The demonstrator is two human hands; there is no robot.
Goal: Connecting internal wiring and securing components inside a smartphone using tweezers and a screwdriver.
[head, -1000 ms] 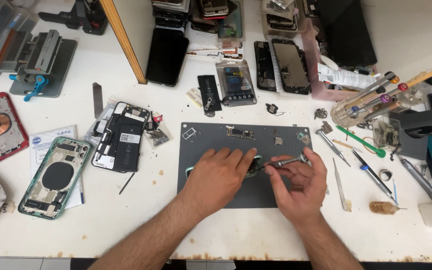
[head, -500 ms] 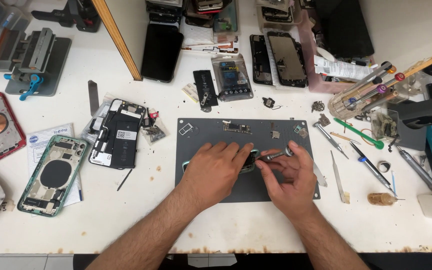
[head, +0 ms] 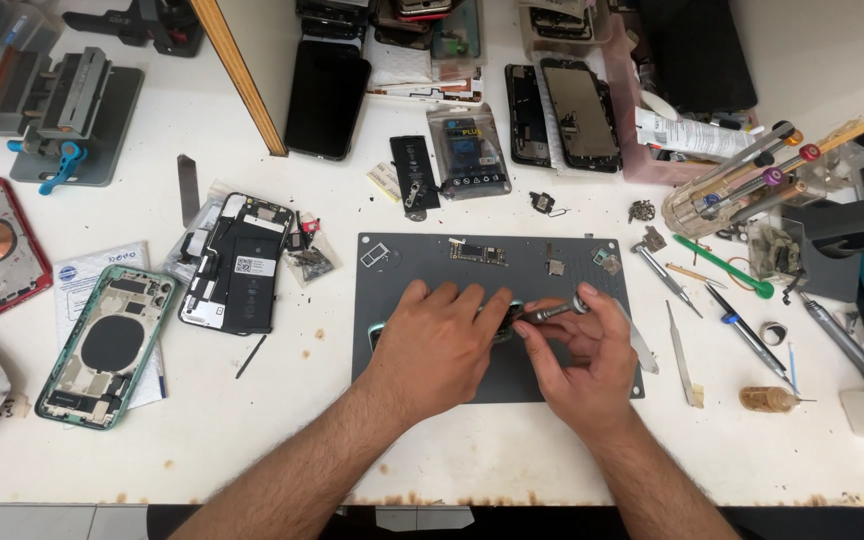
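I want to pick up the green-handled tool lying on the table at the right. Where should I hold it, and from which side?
Grip the green-handled tool at the middle of its straight shaft, coming from above. It lies flat and slanted on the white table, so pinch across its narrow width. Its ends lie close to the screwdrivers and clutter.

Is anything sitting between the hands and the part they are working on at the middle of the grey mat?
Nothing visible does. The left hand already lies on the small part on the grey mat, and the right hand points a metal screwdriver at it. The loose parts lie along the mat's far edge.
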